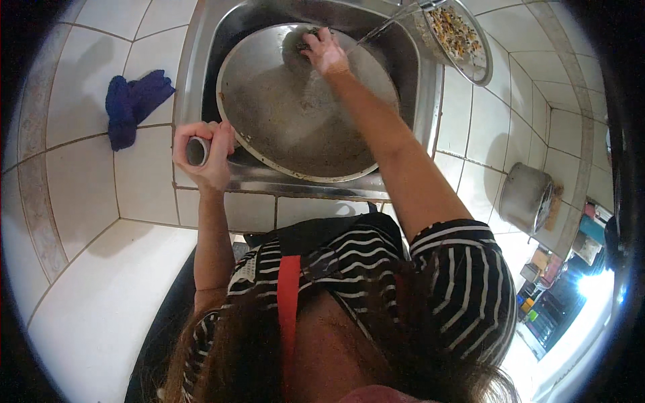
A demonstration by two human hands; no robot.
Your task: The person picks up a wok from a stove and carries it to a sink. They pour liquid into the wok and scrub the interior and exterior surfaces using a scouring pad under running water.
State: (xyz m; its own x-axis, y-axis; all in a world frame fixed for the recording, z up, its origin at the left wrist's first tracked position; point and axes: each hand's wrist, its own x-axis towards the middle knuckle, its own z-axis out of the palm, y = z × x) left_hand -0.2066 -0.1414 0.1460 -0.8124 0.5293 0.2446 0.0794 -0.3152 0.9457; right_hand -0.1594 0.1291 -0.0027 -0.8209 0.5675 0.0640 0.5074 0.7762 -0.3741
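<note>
A large round metal pan (302,126) lies tilted in the stainless steel sink (434,116), its wide inner surface facing up. My left hand (205,151) is closed around the pan's thick handle (197,151) at the near left rim of the sink. At the far part of the pan, my right hand (325,53) presses a dark scouring pad (305,44) to the metal, the pad partly hidden by my fingers. A thin stream of water (375,32) falls beside my right hand. Small bits cling to the pan's rim.
A blue cloth (132,107) lies on the white tiles left of the sink. At the upper right stands a clear bowl (485,60) holding food scraps. A metal pot (525,197) sits on the tiled counter to the right, with assorted items beyond it.
</note>
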